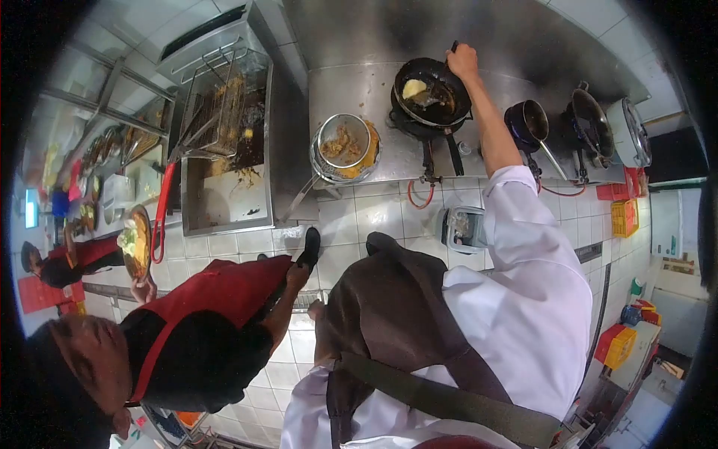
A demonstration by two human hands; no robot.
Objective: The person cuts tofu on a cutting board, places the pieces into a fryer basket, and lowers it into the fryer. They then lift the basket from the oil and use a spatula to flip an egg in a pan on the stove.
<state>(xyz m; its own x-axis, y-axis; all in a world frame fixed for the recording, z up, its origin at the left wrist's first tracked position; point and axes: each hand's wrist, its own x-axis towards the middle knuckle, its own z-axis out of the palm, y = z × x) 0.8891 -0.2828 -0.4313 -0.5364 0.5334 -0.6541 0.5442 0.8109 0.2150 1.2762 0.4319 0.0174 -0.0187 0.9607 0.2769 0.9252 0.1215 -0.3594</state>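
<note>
At the far side of the stove, my right hand (464, 63) is wrapped round the handle of a black frying pan (410, 71). The pan holds a pale yellow lump (413, 89) and some dark, shiny liquid. Under it, over the burner, a second black handle (455, 154) points toward me. My left hand (317, 310) hangs low at the left edge of my brown apron (381, 299), its fingers mostly hidden. Left of the pan, a round strainer (344, 117) with fried bits (344, 147) rests over a bowl.
Right of the burner stand a small saucepan (532, 120), a larger pan (591, 123) and a lidded pot (632, 131). A fryer with a wire basket (217, 112) is at left. Close on my left, a co-worker (202, 322) in a red apron holds a plate of food (134, 243). A bin (462, 228) stands below the counter.
</note>
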